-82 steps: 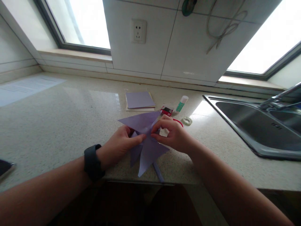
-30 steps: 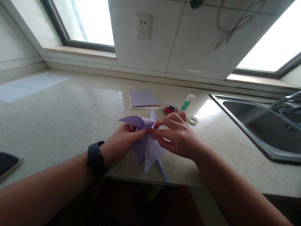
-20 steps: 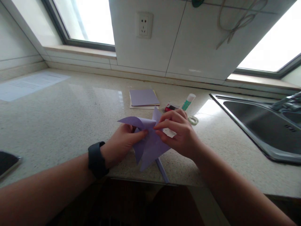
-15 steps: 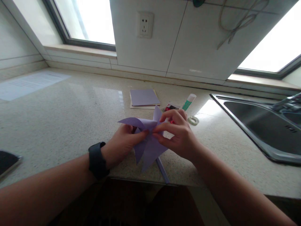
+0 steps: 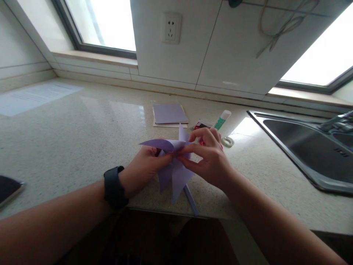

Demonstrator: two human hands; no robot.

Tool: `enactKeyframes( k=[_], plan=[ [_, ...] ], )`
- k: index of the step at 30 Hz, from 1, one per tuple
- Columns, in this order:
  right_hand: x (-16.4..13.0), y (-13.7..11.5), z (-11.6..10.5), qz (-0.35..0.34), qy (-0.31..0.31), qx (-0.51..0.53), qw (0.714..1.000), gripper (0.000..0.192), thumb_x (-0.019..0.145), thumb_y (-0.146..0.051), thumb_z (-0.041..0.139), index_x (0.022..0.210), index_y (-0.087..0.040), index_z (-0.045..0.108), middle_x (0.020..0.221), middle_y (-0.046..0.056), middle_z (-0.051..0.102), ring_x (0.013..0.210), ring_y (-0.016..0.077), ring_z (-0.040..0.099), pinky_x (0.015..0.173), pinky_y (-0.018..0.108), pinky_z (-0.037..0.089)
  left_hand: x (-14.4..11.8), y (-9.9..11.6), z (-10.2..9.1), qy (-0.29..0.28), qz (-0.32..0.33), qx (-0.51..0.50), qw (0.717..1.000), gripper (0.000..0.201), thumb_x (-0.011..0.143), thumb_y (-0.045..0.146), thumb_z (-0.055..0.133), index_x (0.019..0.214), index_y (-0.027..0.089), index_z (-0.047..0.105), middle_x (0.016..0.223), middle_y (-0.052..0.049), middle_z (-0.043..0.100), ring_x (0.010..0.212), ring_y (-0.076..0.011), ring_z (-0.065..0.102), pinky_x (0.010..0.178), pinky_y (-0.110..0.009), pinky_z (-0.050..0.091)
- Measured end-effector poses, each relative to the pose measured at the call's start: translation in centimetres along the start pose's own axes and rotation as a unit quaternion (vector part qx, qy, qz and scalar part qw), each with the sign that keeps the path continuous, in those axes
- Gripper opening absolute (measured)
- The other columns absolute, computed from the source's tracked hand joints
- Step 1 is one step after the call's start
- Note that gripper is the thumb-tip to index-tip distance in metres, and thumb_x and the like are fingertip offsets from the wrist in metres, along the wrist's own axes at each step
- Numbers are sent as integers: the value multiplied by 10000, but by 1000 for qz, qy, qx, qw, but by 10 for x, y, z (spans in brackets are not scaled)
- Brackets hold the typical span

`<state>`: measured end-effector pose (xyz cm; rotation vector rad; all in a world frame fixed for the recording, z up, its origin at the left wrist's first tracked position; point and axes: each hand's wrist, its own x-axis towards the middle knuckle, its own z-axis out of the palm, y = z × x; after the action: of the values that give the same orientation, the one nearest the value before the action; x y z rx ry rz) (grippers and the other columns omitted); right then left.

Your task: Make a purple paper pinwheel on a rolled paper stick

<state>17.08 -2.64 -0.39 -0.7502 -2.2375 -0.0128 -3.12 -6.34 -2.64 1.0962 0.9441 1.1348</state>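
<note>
A purple paper pinwheel (image 5: 182, 180) with pointed, curled blades is held above the counter's front edge. My left hand (image 5: 149, 163) is closed on its left side, thumb pressed near the centre and the other fingers hidden behind the paper. With thumb and fingertips together, my right hand (image 5: 208, 154) pinches at the pinwheel's centre; what lies exactly between those fingertips is hidden. Below the blades a narrow purple paper stick (image 5: 191, 200) slants down to the counter edge. I cannot tell whether it is joined to the pinwheel.
Behind my hands lie a stack of square paper (image 5: 169, 114), a glue stick (image 5: 223, 119), a small dark red box (image 5: 201, 125) and a tape roll (image 5: 227, 141). The sink (image 5: 303, 147) is at right. A printed sheet (image 5: 38, 97) and a dark device (image 5: 9, 189) are at left.
The pinwheel has turned slightly in my hands, its lower blade shifting right and its upper tip a little left. Both hands keep nearly the same place and grip.
</note>
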Motion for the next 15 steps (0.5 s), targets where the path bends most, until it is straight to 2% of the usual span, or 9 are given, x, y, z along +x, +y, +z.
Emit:
enactKeyframes(
  k=[7,15],
  plan=[
    [1,3,1,14,-4,33,999,50,856,-244,767,904,-255,758,1026,52,609,975,241,559,895,444,404,1,0,1,0,-17,-25,1000,249,797,304,822,1010,183,774,1032,-42,779,871,-188,681,833,-309,508],
    [2,6,3,7,-31,84,996,59,877,-224,754,927,-243,728,961,22,720,919,211,609,903,422,424,0,1,-1,-12,-7,-9,1000,224,825,323,810,970,157,769,964,-53,776,845,-181,670,786,-286,493]
  ],
)
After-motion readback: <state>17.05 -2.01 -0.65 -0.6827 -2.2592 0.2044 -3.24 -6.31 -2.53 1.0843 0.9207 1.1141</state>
